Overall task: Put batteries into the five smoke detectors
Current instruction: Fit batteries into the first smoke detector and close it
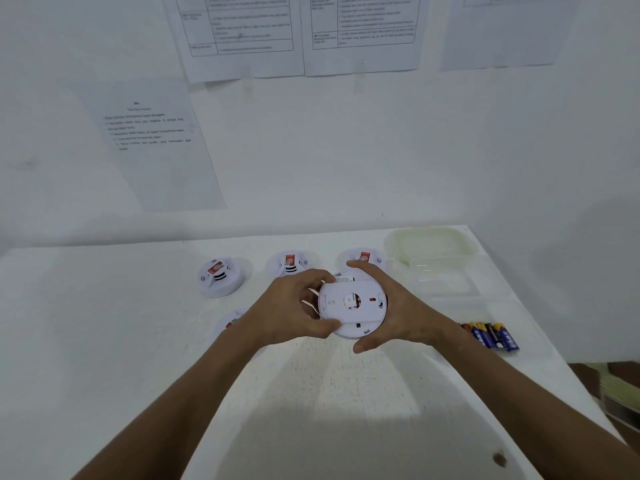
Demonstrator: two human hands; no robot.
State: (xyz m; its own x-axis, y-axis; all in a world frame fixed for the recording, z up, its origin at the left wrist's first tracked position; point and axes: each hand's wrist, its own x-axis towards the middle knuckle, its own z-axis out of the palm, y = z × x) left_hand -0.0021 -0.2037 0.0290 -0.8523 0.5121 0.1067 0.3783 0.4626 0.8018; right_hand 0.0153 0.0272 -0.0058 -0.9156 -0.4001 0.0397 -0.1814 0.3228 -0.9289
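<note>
I hold a round white smoke detector (351,304) above the table with its back plate turned up toward me. My left hand (294,306) grips its left rim and my right hand (394,306) wraps its right rim. Three more detectors stand face up in a row behind: one at the left (219,276), one in the middle (290,262), one (363,256) partly behind my fingers. Another detector (228,323) peeks out under my left wrist. Several blue batteries (493,336) lie on the table right of my right wrist.
The white table (138,341) meets a white wall hung with printed sheets (152,133). A clear plastic box (433,245) and its lid (446,278) lie at the back right. The table's right edge drops off near the batteries. A dark spot (498,458) marks the near right.
</note>
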